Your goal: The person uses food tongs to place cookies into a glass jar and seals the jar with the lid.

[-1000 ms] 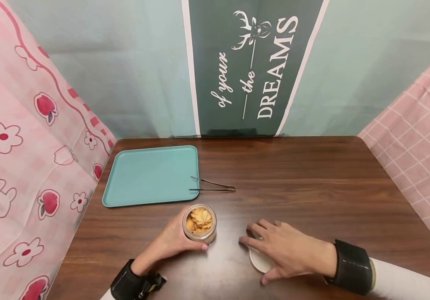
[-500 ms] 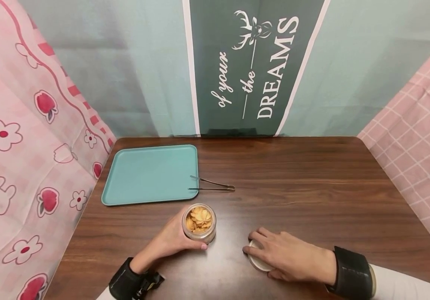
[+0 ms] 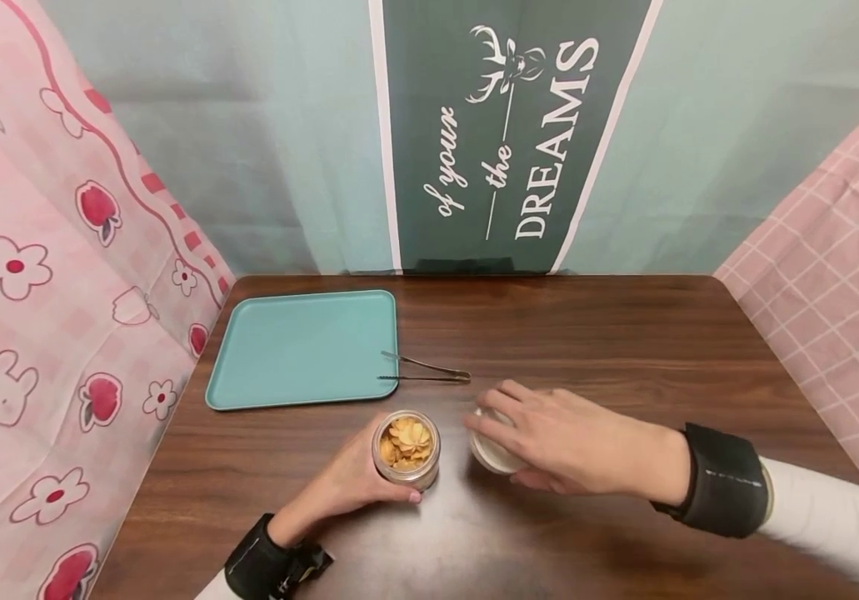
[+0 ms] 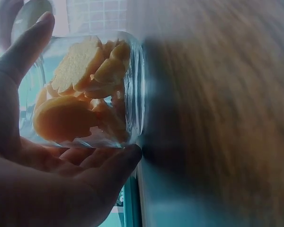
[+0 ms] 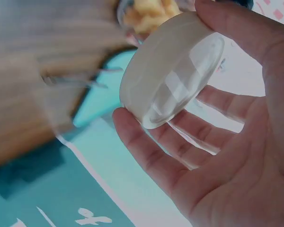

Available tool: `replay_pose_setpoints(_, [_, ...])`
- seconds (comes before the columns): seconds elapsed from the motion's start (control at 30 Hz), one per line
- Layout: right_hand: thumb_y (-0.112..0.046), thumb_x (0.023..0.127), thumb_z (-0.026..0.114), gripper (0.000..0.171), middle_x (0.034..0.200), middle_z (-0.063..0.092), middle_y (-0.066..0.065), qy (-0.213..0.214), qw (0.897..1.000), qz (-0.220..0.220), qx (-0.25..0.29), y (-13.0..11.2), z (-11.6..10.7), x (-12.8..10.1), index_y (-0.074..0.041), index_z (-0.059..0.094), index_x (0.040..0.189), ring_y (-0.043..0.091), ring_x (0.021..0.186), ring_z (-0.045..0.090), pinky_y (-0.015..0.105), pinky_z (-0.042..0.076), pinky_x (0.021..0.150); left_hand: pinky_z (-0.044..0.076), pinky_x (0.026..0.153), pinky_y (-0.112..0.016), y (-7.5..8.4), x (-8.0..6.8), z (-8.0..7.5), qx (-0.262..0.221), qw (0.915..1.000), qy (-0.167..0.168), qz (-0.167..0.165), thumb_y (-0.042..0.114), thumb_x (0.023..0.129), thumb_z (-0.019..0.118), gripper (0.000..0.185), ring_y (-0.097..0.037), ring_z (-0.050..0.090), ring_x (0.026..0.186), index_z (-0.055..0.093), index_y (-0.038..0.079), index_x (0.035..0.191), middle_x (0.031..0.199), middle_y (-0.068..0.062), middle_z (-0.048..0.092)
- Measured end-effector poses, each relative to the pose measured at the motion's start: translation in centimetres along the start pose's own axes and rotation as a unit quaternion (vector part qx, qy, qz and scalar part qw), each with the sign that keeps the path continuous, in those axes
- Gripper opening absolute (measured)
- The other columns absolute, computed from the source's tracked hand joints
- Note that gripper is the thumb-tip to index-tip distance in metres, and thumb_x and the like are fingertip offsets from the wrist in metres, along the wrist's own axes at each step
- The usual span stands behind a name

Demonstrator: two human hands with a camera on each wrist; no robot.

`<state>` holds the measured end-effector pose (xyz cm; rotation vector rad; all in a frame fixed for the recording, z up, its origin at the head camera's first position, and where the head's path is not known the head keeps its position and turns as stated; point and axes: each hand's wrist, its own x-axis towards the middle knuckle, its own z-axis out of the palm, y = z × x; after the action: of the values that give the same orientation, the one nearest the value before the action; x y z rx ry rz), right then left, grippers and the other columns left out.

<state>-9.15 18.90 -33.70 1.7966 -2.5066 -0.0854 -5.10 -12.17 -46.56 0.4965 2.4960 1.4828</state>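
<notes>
An uncapped glass jar (image 3: 408, 450) of yellow flower-shaped cookies (image 3: 407, 442) stands upright on the table. My left hand (image 3: 354, 471) grips its side, thumb on the near face and fingers behind. In the left wrist view the cookies (image 4: 80, 85) show through the clear wall, and the jar's base meets the wood. Just right of the jar, my right hand (image 3: 571, 437) holds a round pale lid (image 3: 495, 446) by its rim. Close up in the right wrist view, thumb and fingers pinch the lid (image 5: 168, 71), which has a whitish band and a clear shiny face.
A turquoise tray (image 3: 305, 350) lies at the back left of the wooden table (image 3: 586, 333). Metal tongs (image 3: 432, 372) rest with their tips over its right edge, behind the jar. Printed cloths hang at the back and both sides.
My right hand has closed round the lid, lifted it off the table and brought it up and left toward the jar. The left hand and jar stay almost in place.
</notes>
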Motion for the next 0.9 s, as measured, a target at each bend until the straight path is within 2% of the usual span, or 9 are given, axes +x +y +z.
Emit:
replay_pose_setpoints(0.13, [-0.042,0.079,0.093,0.085,0.137,0.057,0.005,-0.005,1.0,-0.01,-0.009,0.2,-1.8,1.5,-0.014,0.053,0.149,0.024,0.123,0.056,0.031,0.058,0.061,0.049,0.111,-0.043,0.0,0.1,0.1,-0.009,0.9999,-0.003,0.009,0.028,0.065,0.104,0.104,-0.021,0.062,0.124,0.048,0.007,0.15,0.137,-0.004,0.064])
replay_pose_setpoints(0.3, [-0.045,0.082,0.091,0.083,0.138,0.055,0.003,-0.028,0.999,-0.024,-0.014,0.0,-2.5,3.3,-0.015,0.052,0.149,0.022,0.124,0.055,0.03,0.059,0.063,0.049,0.11,-0.041,0.0,0.2,0.5,-0.008,0.9997,-0.012,0.018,0.029,0.065,0.104,0.103,-0.02,0.062,0.123,0.049,0.007,0.149,0.136,-0.004,0.064])
replay_pose_setpoints(0.5, [-0.044,0.083,0.09,0.083,0.138,0.055,0.003,-0.045,0.998,-0.035,0.003,-0.4,-2.1,4.8,-0.015,0.051,0.15,0.02,0.122,0.054,0.03,0.06,0.068,0.052,0.104,-0.036,0.5,0.5,1.1,-0.013,0.9993,-0.031,0.017,0.028,0.066,0.103,0.099,-0.017,0.064,0.116,0.049,0.008,0.147,0.132,-0.003,0.065])
replay_pose_setpoints(0.63, [-0.045,0.083,0.09,0.084,0.137,0.054,0.002,-0.051,0.998,-0.044,-0.002,-0.7,-1.6,5.5,-0.017,0.05,0.152,0.02,0.121,0.054,0.03,0.059,0.066,0.054,0.101,-0.035,0.8,0.7,1.4,-0.013,0.9989,-0.041,0.019,0.028,0.067,0.102,0.098,-0.017,0.065,0.115,0.049,0.01,0.147,0.13,-0.003,0.066])
replay_pose_setpoints(0.8, [-0.045,0.082,0.09,0.084,0.132,0.055,0.002,-0.048,0.997,-0.058,0.0,-0.8,-0.9,5.9,-0.016,0.052,0.151,0.019,0.116,0.055,0.029,0.06,0.068,0.054,0.1,-0.035,1.2,0.9,1.7,-0.014,0.9986,-0.051,0.006,0.03,0.067,0.103,0.099,-0.016,0.066,0.114,0.048,0.014,0.148,0.129,0.0,0.067])
replay_pose_setpoints(0.9, [-0.045,0.081,0.091,0.081,0.127,0.055,0.001,-0.042,0.997,-0.065,0.013,-0.9,-0.4,6.1,-0.016,0.053,0.147,0.018,0.114,0.055,0.028,0.06,0.073,0.055,0.099,-0.035,1.3,1.0,1.9,-0.011,0.9986,-0.052,0.006,0.03,0.065,0.103,0.102,-0.017,0.066,0.113,0.047,0.012,0.149,0.129,-0.001,0.067])
